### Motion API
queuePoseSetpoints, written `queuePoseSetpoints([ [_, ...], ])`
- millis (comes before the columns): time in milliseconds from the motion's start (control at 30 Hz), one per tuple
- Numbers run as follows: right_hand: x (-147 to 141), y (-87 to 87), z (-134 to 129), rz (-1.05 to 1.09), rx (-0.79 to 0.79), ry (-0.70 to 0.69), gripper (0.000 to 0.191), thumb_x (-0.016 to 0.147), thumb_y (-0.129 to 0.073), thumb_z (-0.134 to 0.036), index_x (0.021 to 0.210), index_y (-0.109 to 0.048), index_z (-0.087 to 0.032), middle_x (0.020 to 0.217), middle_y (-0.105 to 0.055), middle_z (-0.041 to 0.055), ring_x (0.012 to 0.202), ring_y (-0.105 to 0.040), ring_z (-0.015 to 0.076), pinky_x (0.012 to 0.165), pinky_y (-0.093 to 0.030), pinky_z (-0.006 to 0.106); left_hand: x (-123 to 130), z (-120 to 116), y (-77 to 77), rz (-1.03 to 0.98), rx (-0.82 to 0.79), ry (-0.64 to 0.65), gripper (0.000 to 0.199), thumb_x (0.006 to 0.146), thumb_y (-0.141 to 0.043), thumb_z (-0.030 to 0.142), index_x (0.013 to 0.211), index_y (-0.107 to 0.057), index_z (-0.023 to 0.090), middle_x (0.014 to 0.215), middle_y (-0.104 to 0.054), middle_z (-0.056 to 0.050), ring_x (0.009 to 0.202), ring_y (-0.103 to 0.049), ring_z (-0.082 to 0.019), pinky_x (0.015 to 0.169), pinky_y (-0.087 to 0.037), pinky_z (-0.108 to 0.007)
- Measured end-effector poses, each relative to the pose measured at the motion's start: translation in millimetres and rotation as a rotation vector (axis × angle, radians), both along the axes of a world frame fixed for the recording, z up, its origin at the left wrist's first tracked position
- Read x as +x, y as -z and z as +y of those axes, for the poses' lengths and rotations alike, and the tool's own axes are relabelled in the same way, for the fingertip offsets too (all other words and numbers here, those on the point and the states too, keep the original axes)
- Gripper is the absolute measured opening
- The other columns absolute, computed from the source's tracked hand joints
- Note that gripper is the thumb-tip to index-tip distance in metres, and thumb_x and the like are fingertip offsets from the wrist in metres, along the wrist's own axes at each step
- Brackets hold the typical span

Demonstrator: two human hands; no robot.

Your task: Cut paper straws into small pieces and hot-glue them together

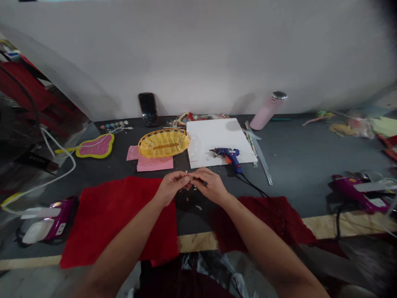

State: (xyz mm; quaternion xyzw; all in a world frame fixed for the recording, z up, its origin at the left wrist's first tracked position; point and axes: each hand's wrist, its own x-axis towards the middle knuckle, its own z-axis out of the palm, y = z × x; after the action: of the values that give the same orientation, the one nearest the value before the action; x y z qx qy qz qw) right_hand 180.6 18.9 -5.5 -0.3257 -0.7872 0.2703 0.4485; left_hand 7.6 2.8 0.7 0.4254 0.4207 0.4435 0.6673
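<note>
My left hand and my right hand meet over the dark table, fingertips pinched together. Between them is a tiny pale brownish piece, mostly covered by the fingers, and its kind cannot be made out. Small light scraps lie on the tabletop just below the hands. Behind the left hand stands a yellow woven basket, partly on pink sheets. Beyond the right hand a blue glue gun rests on a white board, its black cord running right.
Red cloth lies under my left forearm, darker red cloth under the right. A phone leans on the wall; a pink flask stands behind clear glue sticks. Purple devices sit at both sides. A pink, yellow-rimmed item lies left.
</note>
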Motion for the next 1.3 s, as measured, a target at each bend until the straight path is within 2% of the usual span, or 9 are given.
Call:
queuePoseSetpoints([
  [467,-1,3.9,-1,-0.033,0.028,0.008,0.026,0.084,-0.052,-0.017,0.106,-0.064,-0.026,0.091,-0.064,0.0053,0.083,-0.06,0.0152,0.074,-0.052,0.029,2,-1,-4.3,0.043,0.005,0.02,0.025,0.07,-0.071,0.036,0.082,-0.069,0.014,0.07,-0.066,-0.003,0.062,-0.058,-0.011,0.062,-0.046,-0.024],
  [533,2,4.7,0,-0.033,-0.006,0.019,0.028,0.084,-0.054,-0.02,0.111,-0.061,-0.025,0.091,-0.063,0.0054,0.083,-0.059,0.0156,0.075,-0.051,0.029,1,1,-8.6,0.034,0.005,-0.022,0.025,0.068,-0.072,0.036,0.081,-0.069,0.014,0.071,-0.067,-0.003,0.062,-0.058,-0.011,0.062,-0.047,-0.024],
  [633,7,2.0,4,-0.015,-0.06,0.117,0.031,0.086,-0.053,-0.023,0.117,-0.055,-0.024,0.088,-0.06,0.0045,0.077,-0.057,0.0153,0.074,-0.049,0.03,-6,6,-14.8,-0.009,0.008,-0.143,0.025,0.067,-0.073,0.035,0.082,-0.07,0.015,0.077,-0.069,-0.004,0.064,-0.059,-0.011,0.062,-0.048,-0.024],
  [700,8,-1.6,6,0.019,-0.07,0.18,0.031,0.087,-0.05,-0.023,0.118,-0.054,-0.023,0.087,-0.059,0.0043,0.074,-0.055,0.0146,0.071,-0.048,0.029,-12,9,-15.6,-0.061,0.011,-0.204,0.026,0.068,-0.073,0.033,0.088,-0.07,0.016,0.082,-0.07,-0.004,0.065,-0.059,-0.009,0.064,-0.048,-0.023],
  [767,7,-4.4,7,0.048,-0.067,0.174,0.031,0.087,-0.049,-0.024,0.118,-0.053,-0.022,0.088,-0.058,0.0044,0.071,-0.054,0.0141,0.067,-0.048,0.028,-15,11,-13.1,-0.09,0.013,-0.225,0.029,0.069,-0.072,0.032,0.094,-0.07,0.016,0.084,-0.07,-0.005,0.065,-0.058,-0.008,0.065,-0.048,-0.022],
  [900,1,-4.0,4,0.043,-0.03,0.066,0.036,0.085,-0.054,-0.025,0.121,-0.052,-0.023,0.088,-0.058,0.0043,0.071,-0.054,0.0138,0.066,-0.049,0.027,-10,8,-6.7,-0.051,-0.02,-0.162,0.033,0.069,-0.072,0.034,0.097,-0.07,0.016,0.087,-0.069,-0.006,0.066,-0.059,-0.01,0.065,-0.048,-0.024],
  [1000,-2,-2.2,1,0.05,0.003,0.013,0.034,0.086,-0.053,-0.021,0.119,-0.054,-0.024,0.092,-0.059,0.0056,0.079,-0.057,0.0144,0.071,-0.051,0.027,-1,3,-7.9,0.016,-0.016,-0.09,0.032,0.069,-0.072,0.036,0.094,-0.071,0.016,0.083,-0.069,-0.005,0.068,-0.059,-0.011,0.067,-0.047,-0.025],
  [1167,0,-1.4,2,0.077,0.037,0.029,0.025,0.086,-0.05,-0.014,0.104,-0.065,-0.024,0.09,-0.061,0.0056,0.085,-0.059,0.0145,0.077,-0.051,0.028,6,-2,-13.5,0.127,0.038,0.006,0.034,0.073,-0.067,0.042,0.096,-0.071,0.017,0.084,-0.069,-0.005,0.073,-0.058,-0.014,0.07,-0.046,-0.027],
  [1300,1,1.8,4,0.074,0.017,0.037,0.023,0.086,-0.053,-0.018,0.104,-0.066,-0.024,0.091,-0.063,0.0052,0.085,-0.06,0.014,0.078,-0.051,0.028,5,-1,-17.0,0.296,0.138,0.038,0.035,0.078,-0.061,0.044,0.094,-0.071,0.014,0.075,-0.066,-0.003,0.067,-0.056,-0.013,0.067,-0.044,-0.025],
])
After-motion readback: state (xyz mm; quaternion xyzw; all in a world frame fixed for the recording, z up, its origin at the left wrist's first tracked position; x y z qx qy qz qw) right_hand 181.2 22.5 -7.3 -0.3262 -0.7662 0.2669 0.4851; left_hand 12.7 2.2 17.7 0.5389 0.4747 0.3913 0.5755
